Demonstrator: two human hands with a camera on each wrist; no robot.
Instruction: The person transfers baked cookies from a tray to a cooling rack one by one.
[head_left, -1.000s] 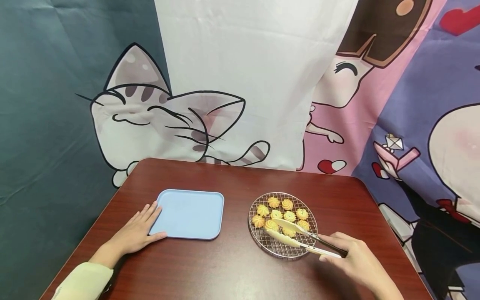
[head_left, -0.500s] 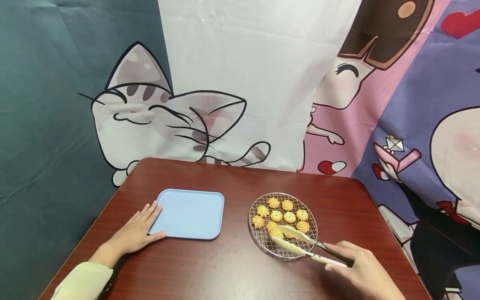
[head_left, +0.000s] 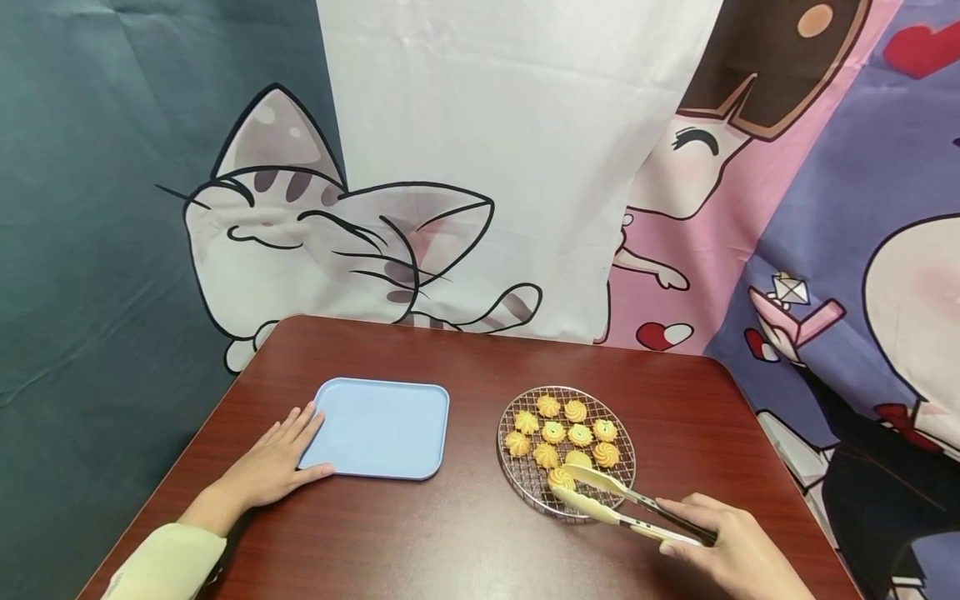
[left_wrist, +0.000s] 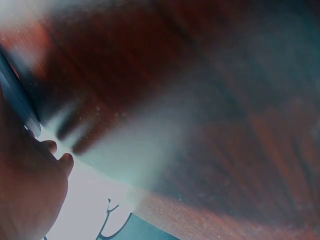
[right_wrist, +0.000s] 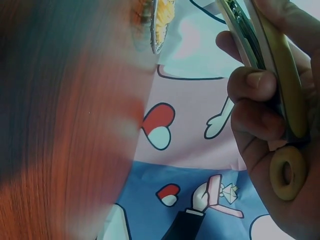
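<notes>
My right hand [head_left: 738,542] grips a pair of tongs [head_left: 678,518] with cream tips; in the right wrist view, its fingers curl round the handle [right_wrist: 285,75]. Between the tips is a swirled yellow butter cookie [head_left: 561,479], near the front of a round wire rack [head_left: 525,492]. Several similar cookies [head_left: 552,432] lie behind it on the mesh. One cookie [head_left: 577,460] is partly hidden by the upper tip. My left hand [head_left: 273,467], fingers straight, rests at the left edge of a light blue tray [head_left: 382,429], thumb near its front corner. No items lie on the tray.
The tray and rack stand apart on a dark red-brown wooden table [head_left: 472,542]. A cloth backdrop [head_left: 510,167] with cartoon figures hangs right behind the table's far edge.
The tongs and the cookie between their tips have moved toward the front right over the rack, uncovering another cookie behind. My left hand and the tray have stayed put.
</notes>
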